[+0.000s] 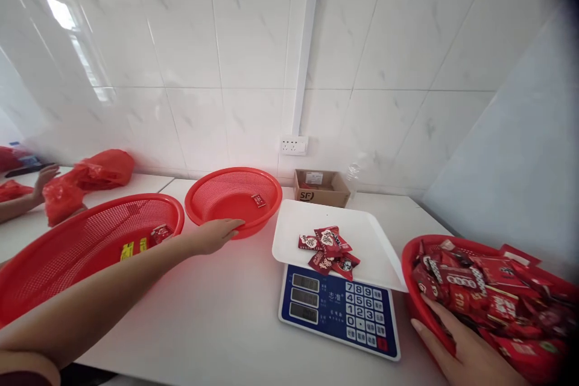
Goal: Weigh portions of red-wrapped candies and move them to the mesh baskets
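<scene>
My left hand [219,235] reaches across to the near rim of a round red plastic basket [199,190], its fingers closed over the edge. One small red packet [259,200] lies inside. At the lower right, my right hand [459,341] grips the rim of another red basket [409,253], thumb outside and fingers inside. That basket is heaped with red snack packets [497,268]. Between my hands stands a digital scale [335,307]; several small red packets [328,247] rest in a loose pile on its white tray [287,223].
A larger red basket [172,208] at left holds yellow packets [133,249] and a red one. Behind are a cardboard box [322,196], a clear bottle [357,172] and a wall socket [294,145]. Another person's hand [43,181] is near red plastic bags [102,169] at far left.
</scene>
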The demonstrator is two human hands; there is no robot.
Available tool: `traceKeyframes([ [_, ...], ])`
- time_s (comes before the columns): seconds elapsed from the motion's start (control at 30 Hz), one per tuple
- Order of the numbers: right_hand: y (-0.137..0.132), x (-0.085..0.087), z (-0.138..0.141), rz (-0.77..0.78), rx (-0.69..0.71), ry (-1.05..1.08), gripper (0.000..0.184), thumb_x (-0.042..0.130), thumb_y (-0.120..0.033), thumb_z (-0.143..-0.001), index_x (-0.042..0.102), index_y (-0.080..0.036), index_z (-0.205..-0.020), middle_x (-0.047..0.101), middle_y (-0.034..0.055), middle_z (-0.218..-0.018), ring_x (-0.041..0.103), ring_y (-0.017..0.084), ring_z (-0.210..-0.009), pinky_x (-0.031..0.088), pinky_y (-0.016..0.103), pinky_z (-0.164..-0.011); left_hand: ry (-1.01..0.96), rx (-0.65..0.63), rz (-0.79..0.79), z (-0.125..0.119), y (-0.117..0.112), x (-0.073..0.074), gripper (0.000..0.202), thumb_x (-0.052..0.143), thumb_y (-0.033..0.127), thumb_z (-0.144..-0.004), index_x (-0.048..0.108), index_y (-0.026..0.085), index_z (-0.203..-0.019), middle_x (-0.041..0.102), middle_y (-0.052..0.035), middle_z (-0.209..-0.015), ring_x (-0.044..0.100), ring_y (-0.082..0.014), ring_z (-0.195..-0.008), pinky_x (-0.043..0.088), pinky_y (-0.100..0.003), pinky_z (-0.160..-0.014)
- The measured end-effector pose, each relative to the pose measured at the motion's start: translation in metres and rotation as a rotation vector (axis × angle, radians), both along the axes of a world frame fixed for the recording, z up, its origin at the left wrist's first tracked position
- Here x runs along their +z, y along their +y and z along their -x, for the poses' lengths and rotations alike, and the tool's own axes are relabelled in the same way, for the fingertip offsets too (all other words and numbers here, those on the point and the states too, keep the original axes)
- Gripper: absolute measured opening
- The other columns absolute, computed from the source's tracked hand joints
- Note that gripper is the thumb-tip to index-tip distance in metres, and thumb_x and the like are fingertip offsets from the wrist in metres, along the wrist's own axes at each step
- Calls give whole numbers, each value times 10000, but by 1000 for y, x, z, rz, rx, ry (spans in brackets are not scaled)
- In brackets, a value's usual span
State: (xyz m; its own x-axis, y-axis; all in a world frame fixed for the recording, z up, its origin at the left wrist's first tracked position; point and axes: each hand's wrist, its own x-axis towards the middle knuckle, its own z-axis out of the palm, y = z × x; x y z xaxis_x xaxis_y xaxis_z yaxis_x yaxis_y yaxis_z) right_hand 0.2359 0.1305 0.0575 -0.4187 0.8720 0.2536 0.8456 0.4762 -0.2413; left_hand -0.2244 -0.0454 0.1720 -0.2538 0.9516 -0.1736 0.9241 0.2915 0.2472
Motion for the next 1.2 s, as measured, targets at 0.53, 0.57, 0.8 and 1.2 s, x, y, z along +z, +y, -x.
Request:
traceKeyframes([
  [0.53, -18, 34, 15, 273, -150, 57, 720, 259, -644, -798, 475, -229, -1346, 521, 107, -1360, 522, 335, -1191, 467, 492, -902, -13, -384, -295, -108, 92, -20, 497, 469, 294, -921, 371, 191, -1397, 432, -95, -1427, 368, -232, -1326, 308, -357, -1104],
  [0.57, -20, 36, 16, 276, -152, 56, 720, 258, -640, -796, 479, -223, -1340, 524, 111, -1356, 518, 332, -1195, 464, 489, -907, -5, -438, -278, -115, 97, -21, 523, 473, 273, -910, 350, 176, -1408, 464, -111, -1393, 395, -240, -1301, 330, -363, -1086],
  [0.8, -26, 46, 22, 336, -179, 27, 751, 215, -637, -795, 410, -222, -1390, 482, 110, -1394, 457, 317, -1256, 415, 488, -963, 139, -482, -159, -131, 121, -23, 489, 407, 248, -931, 333, 221, -1413, 598, -122, -1182, 577, -272, -1059, 449, -400, -908],
  [1.2, -23, 40, 18, 290, -118, 82, 721, 236, -634, -815, 440, -217, -1366, 513, 110, -1366, 471, 309, -1242, 422, 478, -960, 335, -35, -279, -42, 90, 27, 429, 338, 107, -908, 438, 144, -1324, 552, -192, -1208, 498, -337, -1160, 416, -491, -916],
])
